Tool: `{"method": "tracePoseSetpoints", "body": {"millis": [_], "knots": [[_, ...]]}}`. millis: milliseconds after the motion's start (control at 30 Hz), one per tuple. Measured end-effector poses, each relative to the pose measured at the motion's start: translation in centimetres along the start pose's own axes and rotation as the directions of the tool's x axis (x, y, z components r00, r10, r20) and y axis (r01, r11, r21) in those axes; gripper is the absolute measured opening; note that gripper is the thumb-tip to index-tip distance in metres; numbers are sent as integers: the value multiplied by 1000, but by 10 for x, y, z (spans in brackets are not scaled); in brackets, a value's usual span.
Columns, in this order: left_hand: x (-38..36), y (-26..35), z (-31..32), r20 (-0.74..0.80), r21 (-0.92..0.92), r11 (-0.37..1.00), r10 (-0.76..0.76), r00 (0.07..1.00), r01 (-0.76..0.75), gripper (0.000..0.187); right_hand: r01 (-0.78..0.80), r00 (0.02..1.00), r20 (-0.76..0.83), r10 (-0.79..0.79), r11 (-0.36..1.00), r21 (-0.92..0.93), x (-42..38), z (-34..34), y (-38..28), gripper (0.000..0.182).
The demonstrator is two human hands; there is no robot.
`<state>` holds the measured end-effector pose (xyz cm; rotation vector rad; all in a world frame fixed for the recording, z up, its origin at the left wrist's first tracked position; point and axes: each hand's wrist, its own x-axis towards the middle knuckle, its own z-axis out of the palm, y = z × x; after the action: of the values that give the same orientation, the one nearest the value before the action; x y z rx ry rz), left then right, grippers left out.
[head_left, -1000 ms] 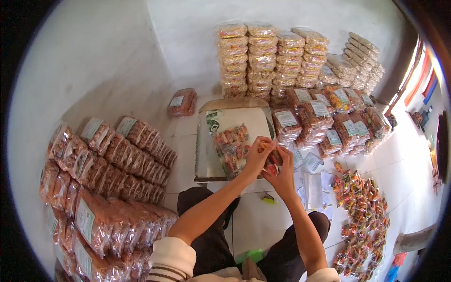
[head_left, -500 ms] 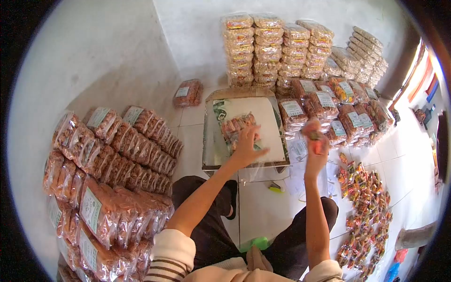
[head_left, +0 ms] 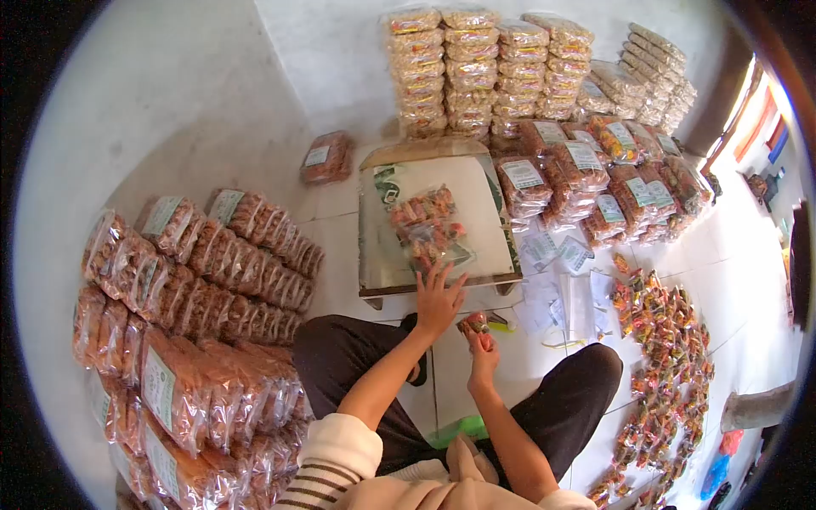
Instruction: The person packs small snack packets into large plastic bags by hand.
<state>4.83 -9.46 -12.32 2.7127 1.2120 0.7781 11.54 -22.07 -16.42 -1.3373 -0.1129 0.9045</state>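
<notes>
A low table (head_left: 374,263) with a pale top stands in front of my crossed legs. On it lies a clear plastic bag (head_left: 422,223) with several small reddish-brown packets showing in it. My left hand (head_left: 438,302) rests at the table's near edge with its fingers spread, touching the near end of the bag or lying just beside it. Lower and to the right, my right hand (head_left: 483,355) pinches a small snack packet (head_left: 474,323) with dark and red contents. That packet is held in the air over the floor, apart from the table.
Loose small packets (head_left: 667,365) are heaped on the floor at the right. Large labelled bags (head_left: 161,374) are stacked at the left, with more bags (head_left: 586,178) at the back right. Tall stacks of pale packs (head_left: 472,72) stand behind the table. Paper labels (head_left: 540,302) and clear sleeves (head_left: 578,306) lie nearby.
My right hand has come down and left with the small packet, from beside the table to in front of it. My left hand has drawn back from over the bag to the near edge.
</notes>
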Motion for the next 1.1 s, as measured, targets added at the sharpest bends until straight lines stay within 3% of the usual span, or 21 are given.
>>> {"method": "tracePoseSetpoints", "body": {"millis": [67,133,267,333,367,433,467,533,567,600,633,700,767,833,867,933,967,1033,1067,1100], "knots": [[3,1,-2,-10,-13,1000,-4,1000,4,33,7,996,88,-2,998,-57,9,14,-3,23],[4,2,-2,-19,-24,1000,-9,1000,9,32,201,976,-44,-215,957,-210,17,38,-14,41],[10,1,-5,-9,-100,994,-34,999,33,33,285,953,15,-303,875,-391,59,55,-2,55],[12,2,-8,2,-119,992,-42,999,42,34,457,871,66,-487,756,-468,67,65,-3,56],[12,2,-9,7,-112,993,-23,1000,23,35,451,875,66,-479,761,-467,69,69,-2,56],[14,2,-11,24,-102,995,-7,1000,9,36,687,720,121,-683,678,-262,64,81,-17,57],[18,2,-11,-18,-167,984,-61,998,57,41,681,726,119,-677,684,-261,70,87,-18,57],[32,-9,-1,-51,-230,968,-116,992,101,47,535,843,137,-520,791,-296,86,97,-16,55],[47,-20,10,-126,-365,867,-408,904,340,56,530,847,135,-514,794,-299,91,100,-13,55],[58,-32,23,-153,-507,685,-669,727,524,67,548,832,143,-535,758,-354,97,102,-7,53],[67,-43,32,-148,-508,680,-673,725,528,67,567,815,156,-557,716,-407,101,104,-5,51],[79,-64,48,5,-600,448,-826,563,662,80,550,827,218,-519,663,-507,107,106,-8,49],[83,-59,39,58,-603,434,-813,580,669,84,528,841,271,-469,603,-598,104,114,-20,46],[78,-64,45,112,-600,418,-800,589,682,89,520,849,307,-430,783,-341,103,127,-32,44],[77,-66,48,54,-566,491,-779,624,662,92,514,852,310,-422,785,-345,109,131,-27,44],[73,-71,55,-2,-525,555,-759,652,645,95,647,757,389,-525,686,-333,123,137,-14,51],[73,-73,58,-27,-536,567,-752,659,625,97,645,758,394,-520,687,-334,130,138,-9,51],[73,-79,63,-55,-551,576,-747,663,603,99,695,718,512,-471,514,-502,142,136,-9,55],[74,-82,66,-74,-567,575,-748,659,590,100,698,716,516,-471,511,-502,146,134,-9,55],[76,-84,66,-91,-580,575,-749,656,577,101,731,678,542,-496,382,-566,146,131,-11,59]]}}
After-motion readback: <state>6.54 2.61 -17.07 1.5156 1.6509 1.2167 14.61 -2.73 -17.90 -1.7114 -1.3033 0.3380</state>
